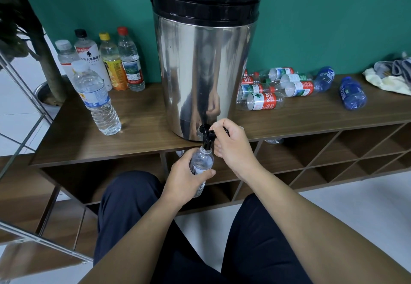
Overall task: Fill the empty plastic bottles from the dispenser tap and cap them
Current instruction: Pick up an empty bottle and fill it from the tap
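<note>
Bottle (201, 163) sits directly under the tap (207, 132), its open neck raised up to the black spout so that whatever comes out should fall inside rather than down the front of the shelving. The left hand (185, 178) is wrapped round the bottle's body, thumb across the label, holding it upright in the air below the edge of the worktop (142, 125); the tap overhangs that edge, which is why the bottle has to be carried rather than stood. The right hand (231, 142) is curled round the tap's lever, apparently to keep it open. Whether water is running, and how full the bottle is, cannot be told, though filling looks like the step in hand.

The tap belongs to a steel dispenser (204, 61) with a black lid, standing near the front edge of the worktop. To its left five capped bottles (111, 65) stand upright, the nearest (96, 99) clear and seemingly full; these look like the finished ones, kept apart. To the right a heap of uncapped bottles (273, 88) lies on its side, with two blue ones (352, 93) beyond, probably waiting their turn. Some crumpled cloths (391, 75) lie at the far right, perhaps for spills.
</note>
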